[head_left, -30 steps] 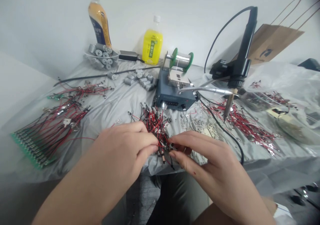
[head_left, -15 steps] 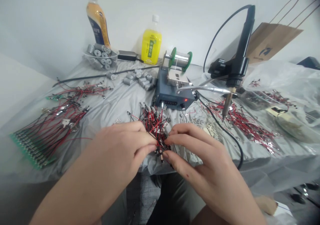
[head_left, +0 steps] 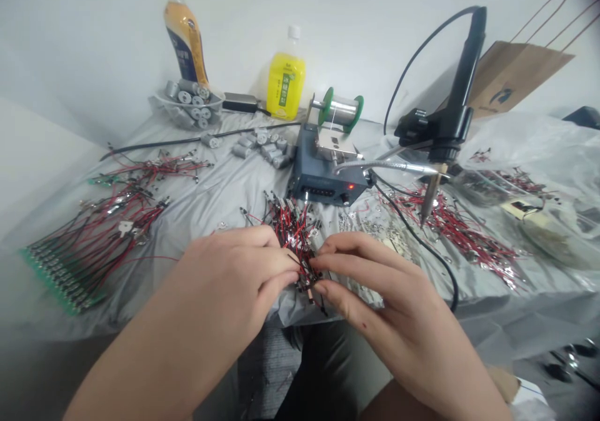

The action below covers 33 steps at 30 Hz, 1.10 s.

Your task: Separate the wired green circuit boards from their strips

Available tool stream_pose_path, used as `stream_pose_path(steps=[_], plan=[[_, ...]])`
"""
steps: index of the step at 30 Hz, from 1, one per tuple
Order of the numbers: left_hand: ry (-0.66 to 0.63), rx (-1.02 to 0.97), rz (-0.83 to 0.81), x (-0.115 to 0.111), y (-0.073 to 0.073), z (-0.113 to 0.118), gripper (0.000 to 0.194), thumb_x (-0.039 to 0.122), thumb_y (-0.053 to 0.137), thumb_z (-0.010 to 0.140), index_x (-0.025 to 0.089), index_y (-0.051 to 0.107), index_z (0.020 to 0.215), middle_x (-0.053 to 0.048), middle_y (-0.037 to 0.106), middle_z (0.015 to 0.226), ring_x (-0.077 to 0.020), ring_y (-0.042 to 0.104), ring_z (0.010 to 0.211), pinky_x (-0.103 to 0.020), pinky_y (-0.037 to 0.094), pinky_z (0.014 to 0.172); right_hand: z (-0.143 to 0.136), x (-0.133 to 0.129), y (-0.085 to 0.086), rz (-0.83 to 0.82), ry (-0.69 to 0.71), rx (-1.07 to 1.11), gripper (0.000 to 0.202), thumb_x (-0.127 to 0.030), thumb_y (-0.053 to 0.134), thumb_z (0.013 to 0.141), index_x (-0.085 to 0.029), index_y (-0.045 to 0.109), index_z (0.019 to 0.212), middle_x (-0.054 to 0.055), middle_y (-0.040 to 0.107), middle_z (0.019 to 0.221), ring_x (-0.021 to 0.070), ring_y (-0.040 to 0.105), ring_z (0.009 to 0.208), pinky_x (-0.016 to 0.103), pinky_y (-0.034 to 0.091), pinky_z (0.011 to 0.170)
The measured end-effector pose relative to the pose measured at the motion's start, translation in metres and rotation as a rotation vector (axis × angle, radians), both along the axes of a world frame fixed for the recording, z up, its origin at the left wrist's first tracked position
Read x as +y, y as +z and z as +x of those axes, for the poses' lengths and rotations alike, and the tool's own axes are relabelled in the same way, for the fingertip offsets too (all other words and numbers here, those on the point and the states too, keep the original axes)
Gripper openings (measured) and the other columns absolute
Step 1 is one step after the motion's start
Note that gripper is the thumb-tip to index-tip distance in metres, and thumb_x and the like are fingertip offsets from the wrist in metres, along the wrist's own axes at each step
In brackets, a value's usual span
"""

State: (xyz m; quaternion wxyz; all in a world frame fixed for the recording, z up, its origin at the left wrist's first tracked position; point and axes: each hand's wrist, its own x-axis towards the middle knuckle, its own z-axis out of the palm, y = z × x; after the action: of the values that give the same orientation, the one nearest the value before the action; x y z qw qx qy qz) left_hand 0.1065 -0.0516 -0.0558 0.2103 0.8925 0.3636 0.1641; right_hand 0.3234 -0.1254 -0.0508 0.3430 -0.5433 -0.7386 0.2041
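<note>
A heap of red and black wires with small metal and black ends [head_left: 293, 221] lies at the table's front edge, between my two hands. My left hand [head_left: 248, 271] comes in from the left, its thumb and forefinger pinched together at the heap's near end. A thin dark wire shows by those fingertips. From the right, my right hand [head_left: 375, 277] bends thumb and fingers round the same end of the heap, fingertips on small parts there. What exactly sits between the right fingertips is too small to make out.
Behind the heap stands a blue soldering machine [head_left: 323, 177] with a solder spool [head_left: 344, 112]. A soldering iron [head_left: 431, 190] points down at right, above more red wires [head_left: 459, 233]. Wired green boards [head_left: 56, 280] lie left; small grey motors [head_left: 269, 149] and bottles [head_left: 285, 84] stand behind.
The whole view has shifted slightly. Both hands stay at the near end of the heap, with only small movement of the fingertips.
</note>
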Motion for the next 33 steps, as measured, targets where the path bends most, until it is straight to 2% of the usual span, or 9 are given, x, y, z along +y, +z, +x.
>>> stream_pose_path(steps=[2, 7, 14, 19, 26, 33], plan=[[-0.004, 0.020, -0.035, 0.000, 0.001, 0.000, 0.034, 0.016, 0.052, 0.107, 0.026, 0.082, 0.094, -0.001, 0.077, 0.095, -0.0204, 0.071, 0.084, -0.037, 0.052, 0.077, 0.002, 0.001, -0.001, -0.017, 0.013, -0.002, 0.014, -0.022, 0.071, 0.106, -0.027, 0.081, 0.115, 0.003, 0.074, 0.123, 0.0142, 0.074, 0.108, 0.021, 0.058, 0.094], [-0.001, 0.029, 0.005, 0.000, 0.001, -0.001, 0.034, 0.014, 0.053, 0.102, 0.029, 0.081, 0.090, 0.001, 0.074, 0.090, -0.0188, 0.067, 0.078, -0.035, 0.045, 0.069, 0.003, 0.006, -0.004, -0.026, 0.048, 0.068, 0.013, -0.023, 0.072, 0.106, -0.026, 0.082, 0.115, 0.003, 0.075, 0.122, 0.0140, 0.074, 0.109, 0.020, 0.058, 0.097], [-0.018, 0.054, -0.025, 0.000, 0.003, 0.000, 0.037, 0.015, 0.050, 0.106, 0.026, 0.081, 0.088, 0.000, 0.074, 0.090, -0.0195, 0.067, 0.079, -0.035, 0.047, 0.072, -0.003, 0.010, -0.006, -0.012, 0.037, 0.168, 0.014, -0.018, 0.073, 0.103, -0.023, 0.083, 0.111, 0.003, 0.075, 0.115, 0.0115, 0.074, 0.104, 0.018, 0.057, 0.092], [-0.009, 0.021, -0.018, 0.000, 0.004, 0.000, 0.033, 0.016, 0.055, 0.104, 0.027, 0.082, 0.087, 0.001, 0.072, 0.083, -0.0200, 0.066, 0.076, -0.036, 0.043, 0.069, -0.004, 0.012, -0.008, 0.024, -0.001, 0.200, 0.011, -0.016, 0.074, 0.101, -0.023, 0.083, 0.103, 0.002, 0.076, 0.109, 0.0127, 0.073, 0.100, 0.022, 0.058, 0.088], [0.023, -0.019, -0.031, -0.001, 0.001, 0.001, 0.029, 0.019, 0.058, 0.106, 0.029, 0.083, 0.095, 0.003, 0.074, 0.087, -0.0193, 0.068, 0.080, -0.037, 0.046, 0.073, 0.000, 0.013, -0.011, 0.057, 0.007, 0.236, 0.013, -0.015, 0.075, 0.100, -0.024, 0.082, 0.107, 0.003, 0.076, 0.110, 0.0162, 0.073, 0.101, 0.028, 0.059, 0.088], [0.045, -0.050, -0.038, -0.002, 0.003, 0.002, 0.029, 0.023, 0.057, 0.107, 0.030, 0.083, 0.097, 0.003, 0.076, 0.089, -0.0192, 0.069, 0.081, -0.038, 0.046, 0.074, -0.001, 0.016, -0.012, 0.079, -0.021, 0.256, 0.015, -0.012, 0.076, 0.099, -0.026, 0.080, 0.102, -0.001, 0.078, 0.106, 0.0126, 0.073, 0.101, 0.023, 0.058, 0.090]])
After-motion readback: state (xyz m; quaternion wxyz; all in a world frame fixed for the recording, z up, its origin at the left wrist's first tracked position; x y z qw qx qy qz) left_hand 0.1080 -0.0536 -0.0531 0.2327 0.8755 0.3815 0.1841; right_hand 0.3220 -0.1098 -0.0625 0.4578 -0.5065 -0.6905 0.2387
